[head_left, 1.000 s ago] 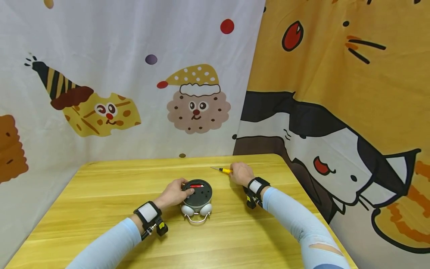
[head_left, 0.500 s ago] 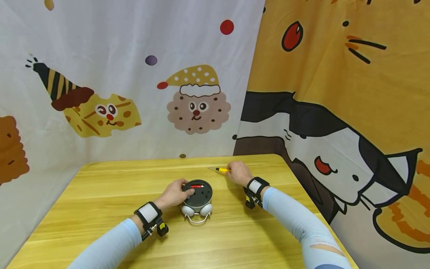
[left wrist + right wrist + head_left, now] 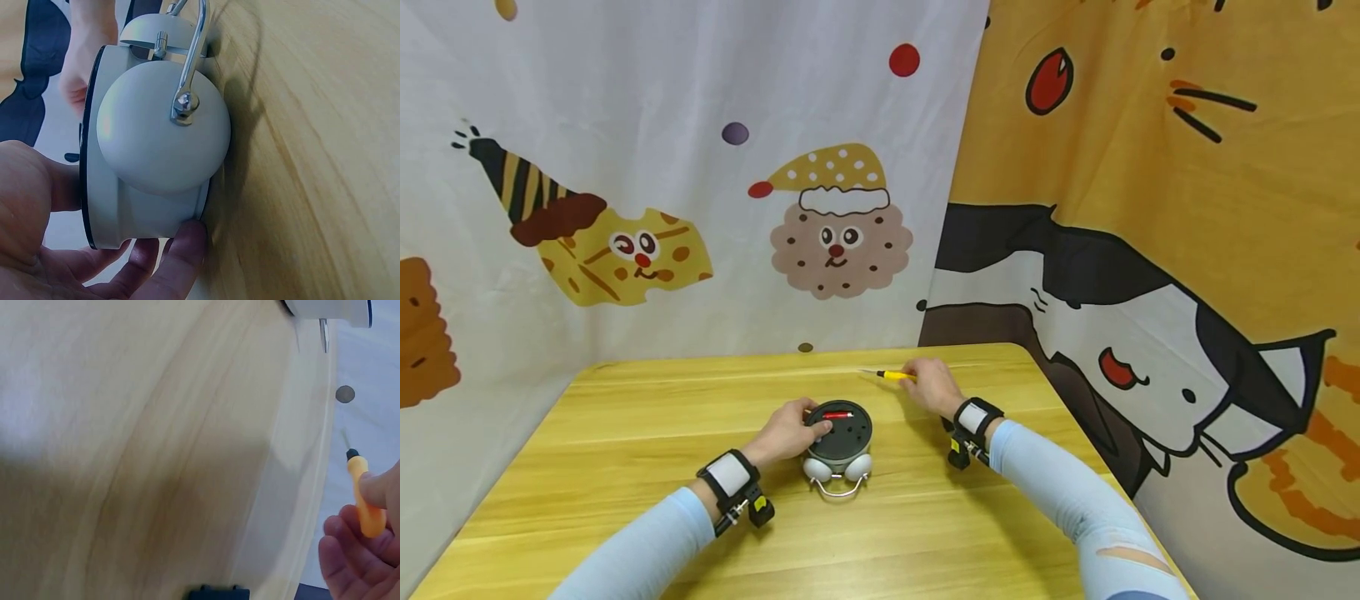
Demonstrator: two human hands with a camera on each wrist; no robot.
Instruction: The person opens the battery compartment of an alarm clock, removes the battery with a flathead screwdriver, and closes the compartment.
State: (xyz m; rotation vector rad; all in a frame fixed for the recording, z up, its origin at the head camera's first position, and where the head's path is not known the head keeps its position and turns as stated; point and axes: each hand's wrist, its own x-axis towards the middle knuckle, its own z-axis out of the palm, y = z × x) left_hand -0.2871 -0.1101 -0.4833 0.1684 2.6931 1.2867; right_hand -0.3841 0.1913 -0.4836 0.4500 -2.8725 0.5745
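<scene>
A twin-bell alarm clock (image 3: 844,442) lies face down on the wooden table, its black back turned up and its white bells toward me. On that back shows a red battery (image 3: 838,415). My left hand (image 3: 785,433) grips the clock from the left, thumb on the back and fingers around the side, as the left wrist view shows the clock body (image 3: 156,215). Right of and beyond the clock, my right hand (image 3: 934,387) holds a screwdriver by its yellow handle (image 3: 364,494), raised above the table. Its thin metal shaft (image 3: 868,372) points left, apart from the clock.
The wooden table (image 3: 647,408) reaches to a printed curtain (image 3: 737,250) at the back and another curtain (image 3: 1120,167) on the right. Both wrists wear strapped cameras, the left camera (image 3: 762,509) close to the tabletop.
My right hand has shifted slightly left with the screwdriver, whose tip now lies a little farther left. The left hand and the clock stay as they were.
</scene>
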